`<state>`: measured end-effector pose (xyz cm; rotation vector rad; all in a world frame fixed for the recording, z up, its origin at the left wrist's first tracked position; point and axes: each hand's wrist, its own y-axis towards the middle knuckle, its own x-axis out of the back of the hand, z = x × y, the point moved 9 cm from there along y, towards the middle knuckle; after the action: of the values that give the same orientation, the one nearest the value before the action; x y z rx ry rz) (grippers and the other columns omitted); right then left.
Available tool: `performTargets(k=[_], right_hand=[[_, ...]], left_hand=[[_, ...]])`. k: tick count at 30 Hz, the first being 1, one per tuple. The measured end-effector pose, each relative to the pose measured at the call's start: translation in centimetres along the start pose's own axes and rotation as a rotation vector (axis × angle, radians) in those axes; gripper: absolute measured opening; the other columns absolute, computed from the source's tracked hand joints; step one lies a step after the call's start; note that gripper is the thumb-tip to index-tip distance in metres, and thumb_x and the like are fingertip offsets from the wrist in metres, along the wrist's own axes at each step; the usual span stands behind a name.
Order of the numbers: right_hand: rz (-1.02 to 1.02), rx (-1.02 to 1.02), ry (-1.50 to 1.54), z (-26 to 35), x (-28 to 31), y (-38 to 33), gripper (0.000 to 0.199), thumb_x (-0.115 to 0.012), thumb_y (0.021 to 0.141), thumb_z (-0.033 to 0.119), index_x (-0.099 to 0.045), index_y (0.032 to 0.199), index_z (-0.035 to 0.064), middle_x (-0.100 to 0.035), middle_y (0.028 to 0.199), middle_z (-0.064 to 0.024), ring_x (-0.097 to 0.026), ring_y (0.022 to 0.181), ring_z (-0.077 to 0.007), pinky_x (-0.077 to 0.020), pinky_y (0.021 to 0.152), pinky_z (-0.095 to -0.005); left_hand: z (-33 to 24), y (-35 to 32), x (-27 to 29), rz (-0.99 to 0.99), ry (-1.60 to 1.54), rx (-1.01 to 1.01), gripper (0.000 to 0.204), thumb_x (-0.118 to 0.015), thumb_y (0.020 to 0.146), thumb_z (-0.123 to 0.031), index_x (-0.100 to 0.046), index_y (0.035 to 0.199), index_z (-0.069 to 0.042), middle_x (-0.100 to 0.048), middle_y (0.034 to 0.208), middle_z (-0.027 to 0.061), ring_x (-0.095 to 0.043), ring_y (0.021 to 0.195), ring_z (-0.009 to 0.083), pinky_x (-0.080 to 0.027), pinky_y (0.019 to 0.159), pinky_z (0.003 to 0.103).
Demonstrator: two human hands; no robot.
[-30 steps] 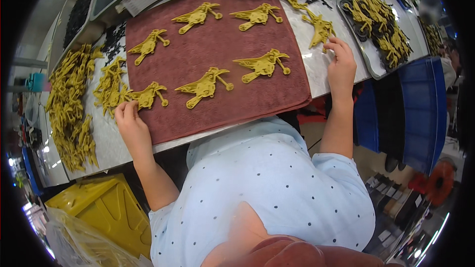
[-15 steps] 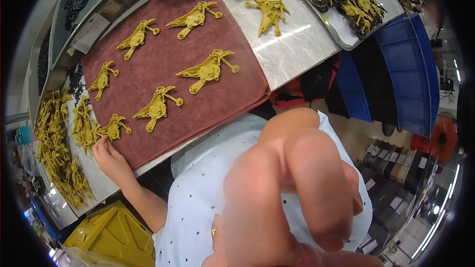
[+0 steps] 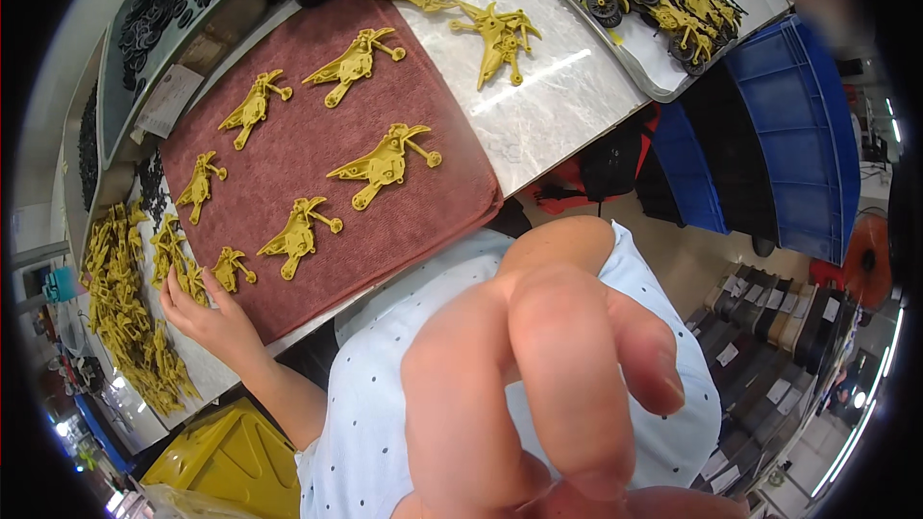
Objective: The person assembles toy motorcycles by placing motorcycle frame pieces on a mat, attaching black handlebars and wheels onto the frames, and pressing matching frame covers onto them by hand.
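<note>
My left hand [image 3: 207, 319] is at the near left corner of a dark red towel mat [image 3: 288, 159]. Its fingers are apart, with the tips among a small heap of yellow plastic toy-bike frames [image 3: 169, 248] beside the mat. Just right of the fingertips lies one yellow frame [image 3: 231, 270] on the mat. Several more, such as a large one [image 3: 386, 165], are laid out in two rows. Very close to the view and slightly blurred, my right hand [image 3: 538, 365] looms over my lap with its fingers curled. What it holds, if anything, is hidden.
A longer heap of yellow frames [image 3: 125, 308] covers the far left. Bins of black rings [image 3: 178, 0] line the back left. Two loose frames [image 3: 498, 43] lie right of the mat, near a metal tray [image 3: 663, 86] of frames with black wheels. Blue crates [image 3: 803, 135] stand right.
My left hand has moved off the corner frame to the small heap on its left. My right hand has shifted slightly left, with one finger now sticking out rightward. The view has tilted a little.
</note>
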<state>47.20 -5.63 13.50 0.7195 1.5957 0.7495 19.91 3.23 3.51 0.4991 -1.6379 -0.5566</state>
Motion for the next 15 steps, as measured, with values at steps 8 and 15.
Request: performTargets(k=[8, 15], right_hand=[[0.057, -0.018, -0.050, 1.9, -1.1, 1.5, 0.051, -0.059, 0.091, 0.038, -0.046, 0.110, -0.0065, -0.050, 0.100, -0.0146, -0.052, 0.094, -0.0233, -0.0453, 0.082, -0.0299], [0.057, -0.012, -0.076, 3.1, -2.1, 2.1, 0.047, -0.060, 0.090, 0.036, -0.047, 0.108, -0.0057, -0.050, 0.098, -0.0140, -0.052, 0.093, -0.0230, -0.0452, 0.081, -0.0298]], left_hand=[[-3.6, 1.9, -0.1, 0.048, -0.076, -0.053, 0.035, -0.061, 0.091, -0.015, -0.055, 0.123, -0.003, -0.045, 0.128, 0.0205, -0.047, 0.117, 0.0366, -0.040, 0.097, 0.045], [-4.2, 1.8, 1.7, 0.151, -0.549, 0.075, 0.028, -0.057, 0.091, -0.005, -0.057, 0.119, -0.003, -0.054, 0.119, 0.0120, -0.054, 0.098, 0.0207, -0.044, 0.085, 0.030]])
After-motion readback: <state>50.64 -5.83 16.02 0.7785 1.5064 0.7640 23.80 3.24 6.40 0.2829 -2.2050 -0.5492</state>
